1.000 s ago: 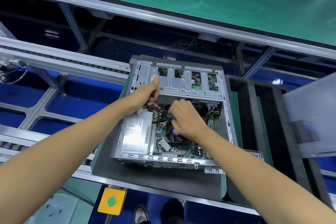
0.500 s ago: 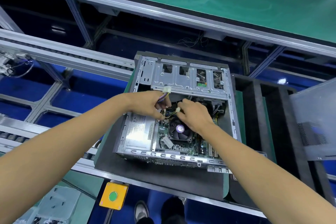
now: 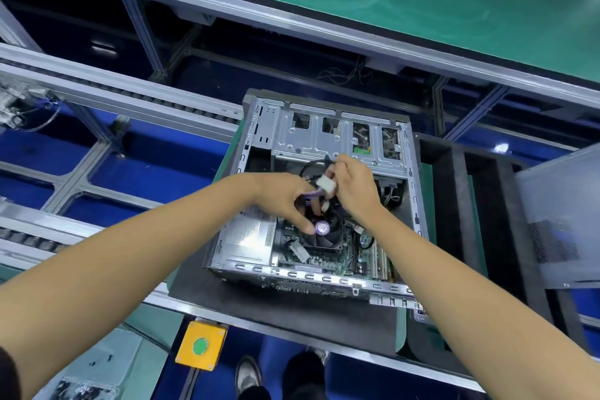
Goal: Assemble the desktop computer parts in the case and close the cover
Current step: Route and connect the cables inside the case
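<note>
case (image 3: pixel 324 140) on mat (image 3: pixel 276 305) | fan (image 3: pixel 324 234) inside | cover (image 3: pixel 561 221) right

Both hands and black cables crowd the open grey metal computer case (image 3: pixel 311 191) above the black cooler fan (image 3: pixel 324 235) — its far-left corner lies clear.

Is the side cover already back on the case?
No, the case lies open, its fan and board exposed, while a grey panel stands apart at the right.
</note>
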Demonstrator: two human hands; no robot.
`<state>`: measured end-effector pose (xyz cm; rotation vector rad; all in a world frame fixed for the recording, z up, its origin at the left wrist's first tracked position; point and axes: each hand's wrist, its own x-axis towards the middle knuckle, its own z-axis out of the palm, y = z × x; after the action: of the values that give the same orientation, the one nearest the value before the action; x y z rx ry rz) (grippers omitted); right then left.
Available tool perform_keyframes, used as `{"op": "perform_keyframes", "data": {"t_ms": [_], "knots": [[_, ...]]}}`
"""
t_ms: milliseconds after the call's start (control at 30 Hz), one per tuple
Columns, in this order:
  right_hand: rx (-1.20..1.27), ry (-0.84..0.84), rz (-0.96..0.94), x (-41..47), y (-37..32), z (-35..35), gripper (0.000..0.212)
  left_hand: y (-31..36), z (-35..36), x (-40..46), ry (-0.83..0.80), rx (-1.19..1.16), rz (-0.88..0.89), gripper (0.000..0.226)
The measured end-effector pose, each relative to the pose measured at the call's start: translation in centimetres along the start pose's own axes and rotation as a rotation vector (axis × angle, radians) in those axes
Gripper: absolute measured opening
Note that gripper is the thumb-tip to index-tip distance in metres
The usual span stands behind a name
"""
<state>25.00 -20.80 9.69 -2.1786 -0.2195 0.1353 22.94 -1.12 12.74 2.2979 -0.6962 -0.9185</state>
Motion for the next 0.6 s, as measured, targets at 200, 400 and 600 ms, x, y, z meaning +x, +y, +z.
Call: {"op": "perform_keyframes", "data": {"t_ms": [200, 400, 600], "knots": [[0.293, 0.120, 0.051, 0.5, 1.2, -1.4, 0.037, 0.5, 1.4, 1.4, 0.122, 0.475, -0.165, 0.065], [0.363, 0.219, 0.108, 0.3, 2.2, -2.0, 0.037, 1.3, 2.0, 2.9, 0.251, 0.379, -0.322, 0.055], [-0.069, 0.205, -0.042, -0.9, 2.1, -4.0, 0.021, 0.9, 1.1, 3.0, 0.241, 0.244, -0.353, 0.035]]}}
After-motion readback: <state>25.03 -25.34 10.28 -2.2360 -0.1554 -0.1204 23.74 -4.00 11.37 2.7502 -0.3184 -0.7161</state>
